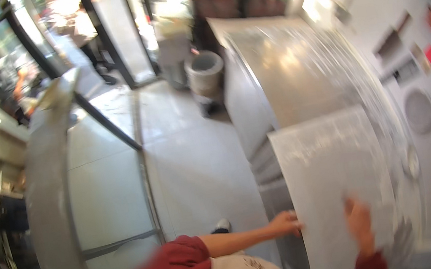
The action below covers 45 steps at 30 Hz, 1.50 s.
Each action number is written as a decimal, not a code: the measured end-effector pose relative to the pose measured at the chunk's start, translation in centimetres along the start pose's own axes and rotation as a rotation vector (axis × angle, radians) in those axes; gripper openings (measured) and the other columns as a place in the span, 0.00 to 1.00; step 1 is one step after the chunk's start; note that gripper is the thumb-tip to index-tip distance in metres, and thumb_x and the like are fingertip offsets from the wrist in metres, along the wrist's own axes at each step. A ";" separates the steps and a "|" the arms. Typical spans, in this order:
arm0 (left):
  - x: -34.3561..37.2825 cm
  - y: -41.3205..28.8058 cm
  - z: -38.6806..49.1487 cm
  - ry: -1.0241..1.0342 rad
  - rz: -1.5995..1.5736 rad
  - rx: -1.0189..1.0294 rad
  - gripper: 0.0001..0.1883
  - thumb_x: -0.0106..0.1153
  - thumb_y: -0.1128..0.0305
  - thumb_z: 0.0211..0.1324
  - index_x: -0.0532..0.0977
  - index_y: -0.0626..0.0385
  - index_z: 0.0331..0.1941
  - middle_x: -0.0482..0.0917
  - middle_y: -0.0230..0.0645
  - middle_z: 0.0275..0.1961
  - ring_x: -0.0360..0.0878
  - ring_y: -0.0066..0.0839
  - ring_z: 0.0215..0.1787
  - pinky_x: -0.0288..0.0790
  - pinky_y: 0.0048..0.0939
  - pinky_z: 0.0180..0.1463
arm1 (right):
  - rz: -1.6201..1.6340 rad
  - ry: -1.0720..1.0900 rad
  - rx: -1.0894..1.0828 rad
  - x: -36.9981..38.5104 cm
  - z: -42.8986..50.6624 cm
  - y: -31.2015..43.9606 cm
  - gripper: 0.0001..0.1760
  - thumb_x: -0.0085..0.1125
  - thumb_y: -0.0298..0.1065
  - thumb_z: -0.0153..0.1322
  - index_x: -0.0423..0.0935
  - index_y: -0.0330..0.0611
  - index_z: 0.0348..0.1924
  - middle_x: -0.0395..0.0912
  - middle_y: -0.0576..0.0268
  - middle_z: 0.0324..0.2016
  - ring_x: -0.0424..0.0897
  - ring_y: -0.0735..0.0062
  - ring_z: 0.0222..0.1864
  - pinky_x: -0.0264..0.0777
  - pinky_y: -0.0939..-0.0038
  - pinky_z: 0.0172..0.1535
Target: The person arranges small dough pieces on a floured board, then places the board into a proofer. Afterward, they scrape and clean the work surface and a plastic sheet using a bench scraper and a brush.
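Observation:
A large pale board (330,175) lies on a metal-topped counter (294,72), with white powdery residue towards its far end. My left hand (286,224) is at the board's left edge, its fingers bent; whether they grip the edge is not clear. Over the right half of the board is my right hand (358,215), blurred, its fingers curled; a small dark thing may be at its fingertips, too blurred to name. Clear plastic film (332,50) seems to cover the counter's far right part.
A grey bin (205,71) stands on the floor beside the counter's far left end, with stacked boxes (216,0) behind. A cleaver (393,39) hangs on the right wall. Left are a glass partition (109,192) and a long ledge (47,180). Two people are beyond, at the upper left.

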<state>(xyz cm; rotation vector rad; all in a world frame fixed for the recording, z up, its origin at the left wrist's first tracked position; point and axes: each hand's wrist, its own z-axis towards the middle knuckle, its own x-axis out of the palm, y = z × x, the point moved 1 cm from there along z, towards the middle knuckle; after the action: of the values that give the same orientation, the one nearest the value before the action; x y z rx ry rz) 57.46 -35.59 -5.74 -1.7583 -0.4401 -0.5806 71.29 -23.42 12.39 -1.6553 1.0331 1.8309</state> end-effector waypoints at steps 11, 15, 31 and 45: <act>-0.4 1.7 0.9 -0.011 -0.047 -0.046 0.10 0.51 0.63 0.60 0.74 0.59 0.36 0.78 0.29 0.28 0.76 0.20 0.28 0.71 0.22 0.33 | -0.257 -0.018 0.288 6.1 6.5 -4.6 0.09 0.48 0.22 0.61 0.74 0.39 0.34 0.77 0.47 0.28 0.77 0.45 0.32 0.71 0.55 0.37; 0.4 1.0 0.8 -0.044 -0.085 -0.077 0.11 0.52 0.61 0.60 0.74 0.57 0.37 0.78 0.28 0.29 0.76 0.19 0.26 0.69 0.20 0.31 | -0.337 -0.157 0.425 2.1 8.4 -17.4 0.08 0.51 0.24 0.62 0.73 0.38 0.35 0.77 0.44 0.29 0.78 0.45 0.33 0.70 0.54 0.38; 0.1 0.5 -0.1 -0.144 0.059 -0.011 0.14 0.53 0.62 0.59 0.72 0.60 0.42 0.78 0.30 0.36 0.78 0.22 0.33 0.75 0.26 0.39 | -0.080 0.162 -0.304 7.2 4.4 9.8 0.07 0.52 0.30 0.62 0.68 0.42 0.33 0.76 0.48 0.29 0.78 0.46 0.33 0.73 0.53 0.33; -2.3 -2.8 -0.3 0.092 0.085 -0.197 0.16 0.53 0.57 0.59 0.75 0.58 0.41 0.79 0.33 0.33 0.78 0.21 0.36 0.70 0.26 0.43 | -0.438 -0.098 0.287 1.8 17.2 -24.1 0.36 0.42 0.21 0.62 0.57 0.64 0.63 0.76 0.46 0.32 0.77 0.47 0.33 0.71 0.56 0.36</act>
<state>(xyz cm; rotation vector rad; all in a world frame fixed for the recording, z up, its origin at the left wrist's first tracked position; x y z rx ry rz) 53.99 -35.12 -4.86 -1.9185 -0.2490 -0.6589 78.52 4.46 5.11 -1.4627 0.7731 1.3918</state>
